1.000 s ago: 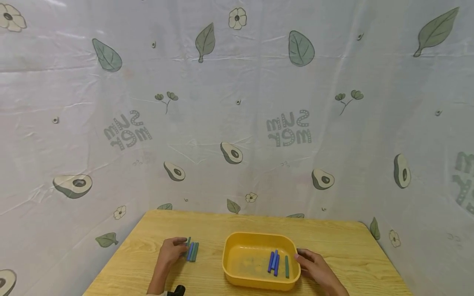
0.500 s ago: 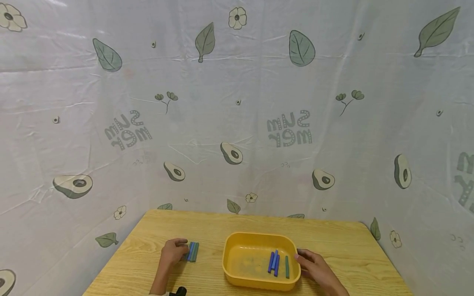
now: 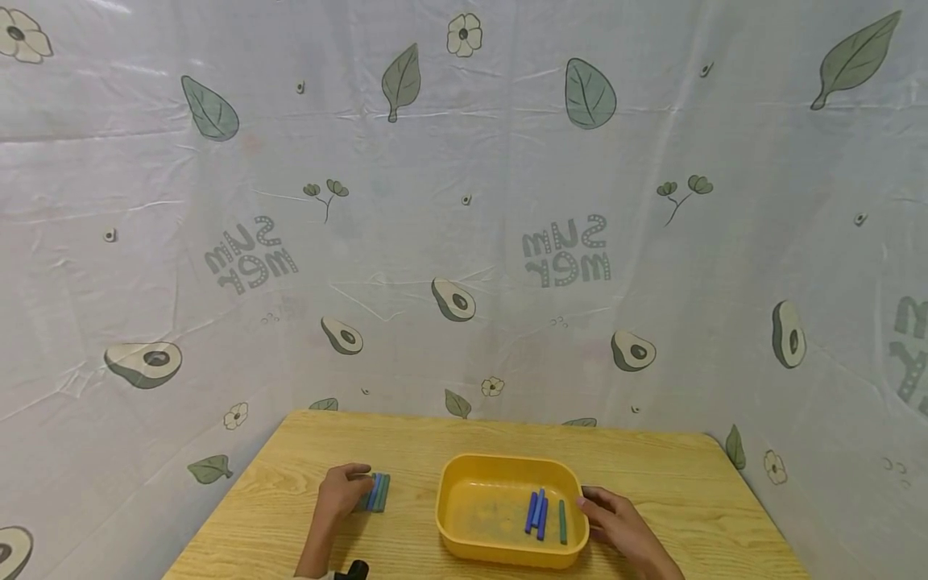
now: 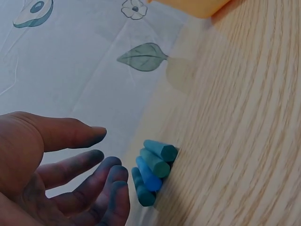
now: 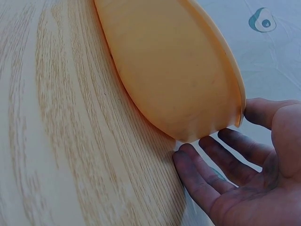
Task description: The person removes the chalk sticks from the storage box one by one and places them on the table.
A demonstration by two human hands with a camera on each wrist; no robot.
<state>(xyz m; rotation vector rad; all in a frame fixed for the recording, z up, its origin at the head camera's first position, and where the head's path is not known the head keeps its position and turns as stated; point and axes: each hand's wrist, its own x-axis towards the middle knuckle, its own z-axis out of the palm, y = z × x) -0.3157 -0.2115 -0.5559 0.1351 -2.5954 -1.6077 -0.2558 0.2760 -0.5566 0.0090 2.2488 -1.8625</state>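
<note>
Several green and blue chalk sticks [image 3: 379, 492] lie side by side at the left of the table. My left hand [image 3: 342, 490] is just left of them and partly covers the row in the head view. In the left wrist view its stained fingers [image 4: 113, 188] are loosely bent, with nothing between them and the thumb. My right hand [image 3: 616, 519] holds the right end of a yellow plastic tray [image 3: 471, 551], thumb at the rim and fingertips against the outer wall. Inside the tray lie several blue chalk sticks [image 3: 536, 513] and one green chalk stick [image 3: 562, 522].
The wood-grain table [image 3: 406, 439] carries both the tray and the chalk row, with a gap of bare wood between them. A pale printed sheet [image 3: 507, 346] rises behind and beside the table. Bluish dust marks the tray floor.
The leftmost green chalk stick, which stuck out past the row's far end, now lies level with the others. My left hand has shifted slightly right; the right hand and tray stay put.
</note>
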